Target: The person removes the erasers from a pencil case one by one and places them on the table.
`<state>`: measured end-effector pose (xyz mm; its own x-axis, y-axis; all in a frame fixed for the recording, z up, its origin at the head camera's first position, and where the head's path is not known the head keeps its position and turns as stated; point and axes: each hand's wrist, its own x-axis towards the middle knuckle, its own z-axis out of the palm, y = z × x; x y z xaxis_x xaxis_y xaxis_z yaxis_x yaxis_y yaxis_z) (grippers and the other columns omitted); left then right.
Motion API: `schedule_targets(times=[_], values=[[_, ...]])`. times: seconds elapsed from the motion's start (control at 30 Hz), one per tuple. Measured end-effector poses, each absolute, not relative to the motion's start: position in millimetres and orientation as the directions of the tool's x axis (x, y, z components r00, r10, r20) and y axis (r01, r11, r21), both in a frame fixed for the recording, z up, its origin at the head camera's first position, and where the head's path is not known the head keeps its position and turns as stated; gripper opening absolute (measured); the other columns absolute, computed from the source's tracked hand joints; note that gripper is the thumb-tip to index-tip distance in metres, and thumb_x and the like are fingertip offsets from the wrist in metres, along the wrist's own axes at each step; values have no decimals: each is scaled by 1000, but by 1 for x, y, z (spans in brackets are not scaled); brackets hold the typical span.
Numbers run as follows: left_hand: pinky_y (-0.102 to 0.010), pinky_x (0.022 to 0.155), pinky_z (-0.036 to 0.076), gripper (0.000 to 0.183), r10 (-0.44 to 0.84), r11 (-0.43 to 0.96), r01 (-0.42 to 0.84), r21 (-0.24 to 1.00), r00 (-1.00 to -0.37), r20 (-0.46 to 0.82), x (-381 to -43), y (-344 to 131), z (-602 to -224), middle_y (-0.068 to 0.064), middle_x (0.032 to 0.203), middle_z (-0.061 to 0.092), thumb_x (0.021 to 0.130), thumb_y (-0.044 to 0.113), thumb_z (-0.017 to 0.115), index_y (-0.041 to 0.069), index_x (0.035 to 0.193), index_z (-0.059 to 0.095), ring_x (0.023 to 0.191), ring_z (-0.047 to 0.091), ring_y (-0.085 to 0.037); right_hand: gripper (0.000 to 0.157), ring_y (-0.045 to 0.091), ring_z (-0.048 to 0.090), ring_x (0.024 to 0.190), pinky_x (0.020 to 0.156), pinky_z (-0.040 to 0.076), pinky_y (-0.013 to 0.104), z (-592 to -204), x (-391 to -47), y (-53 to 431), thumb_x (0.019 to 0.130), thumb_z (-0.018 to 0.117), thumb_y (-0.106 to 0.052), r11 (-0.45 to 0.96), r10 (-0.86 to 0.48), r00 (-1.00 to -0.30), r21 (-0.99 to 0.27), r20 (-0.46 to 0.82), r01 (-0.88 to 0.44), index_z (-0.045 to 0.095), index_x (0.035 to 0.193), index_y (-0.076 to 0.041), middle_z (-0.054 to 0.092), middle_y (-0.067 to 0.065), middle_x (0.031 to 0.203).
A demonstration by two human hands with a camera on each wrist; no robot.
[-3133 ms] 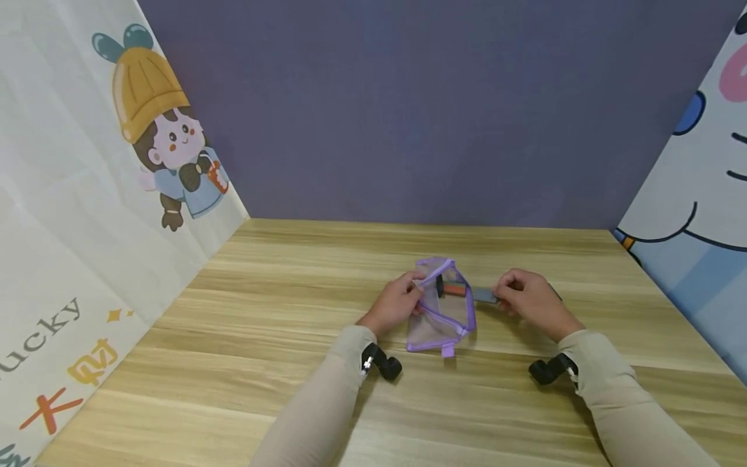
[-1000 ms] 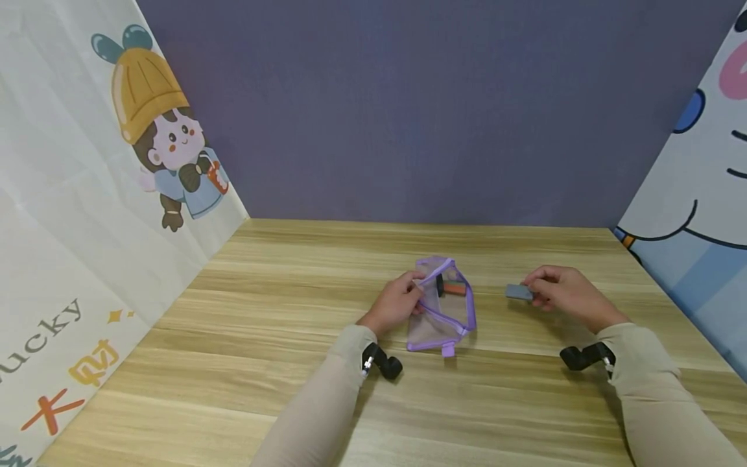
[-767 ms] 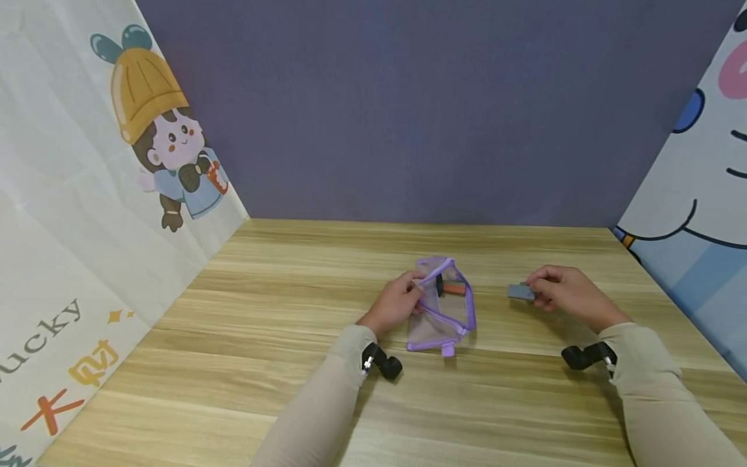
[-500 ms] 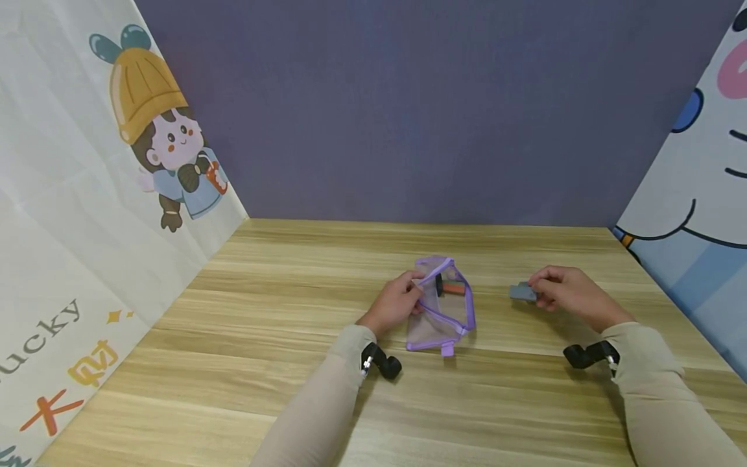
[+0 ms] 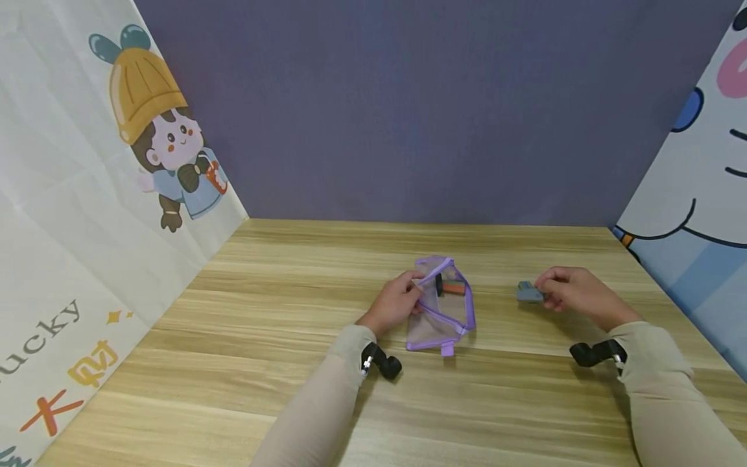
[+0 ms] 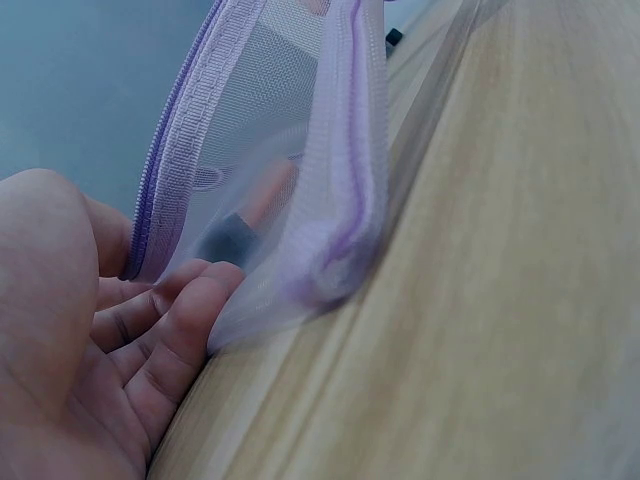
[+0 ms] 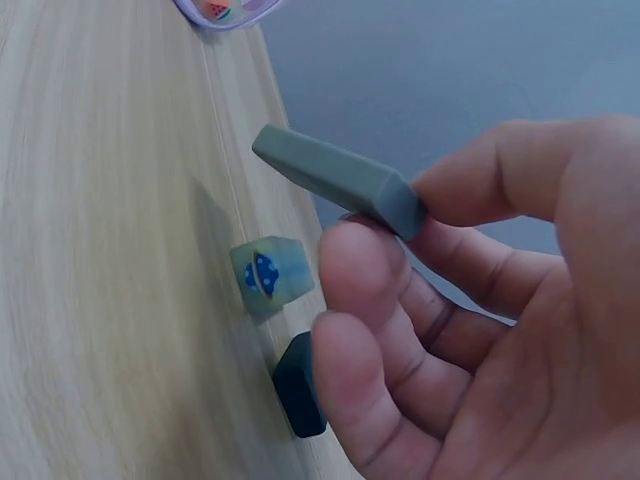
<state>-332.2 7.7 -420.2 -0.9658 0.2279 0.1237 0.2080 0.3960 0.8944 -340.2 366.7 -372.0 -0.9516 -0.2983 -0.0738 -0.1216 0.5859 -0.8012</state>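
In the head view my left hand (image 5: 392,303) grips the near edge of a purple mesh zipper pouch (image 5: 434,337), which gapes toward the right. Through its mesh an orange block (image 5: 454,287) and a black piece (image 5: 439,285) show. My right hand (image 5: 578,292) pinches a flat grey eraser (image 7: 335,178) between thumb and fingers, raised over the table. Below it, in the right wrist view, stand a small translucent greenish block (image 7: 272,272) with a blue print and a dark block (image 7: 300,388), partly hidden by the fingers.
The wood-grain table (image 5: 245,363) meets a dark blue-grey panel (image 5: 397,117) at the back. Printed cloth sheets, the left one (image 5: 52,194) with a cartoon figure, rise at both sides.
My right hand has drawn the grey eraser out of the pouch's mouth and moved right with it. The small printed block has come into sight behind the eraser. My left hand stays put.
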Motion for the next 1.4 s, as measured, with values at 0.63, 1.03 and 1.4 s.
schedule_targets(times=[0.63, 1.03, 1.4], values=[[-27, 63, 57, 34, 226, 398, 211, 893, -966, 127, -331, 9, -420, -4, 83, 63, 102, 13, 54, 9, 135, 59, 68, 64, -14, 34, 22, 62, 81, 70, 57, 36, -374, -343, 380, 107, 44, -21, 621, -334, -933, -776, -134, -111, 59, 116, 8, 61, 13, 97], [-28, 63, 56, 34, 223, 406, 203, 891, -968, 119, -330, 9, -419, -4, 84, 63, 102, 13, 53, 9, 135, 59, 67, 65, -14, 29, 22, 60, 79, 65, 54, 33, -376, -344, 383, 105, 47, -20, 645, -313, -932, -762, -185, -66, 60, 110, 6, 62, 9, 91], [-28, 63, 56, 34, 218, 397, 203, 895, -968, 123, -330, 9, -420, -4, 83, 63, 102, 13, 53, 9, 135, 59, 67, 65, -14, 26, 21, 61, 76, 64, 54, 32, -373, -343, 382, 101, 52, -19, 665, -283, -942, -745, -181, -57, 61, 104, 6, 62, 8, 85]])
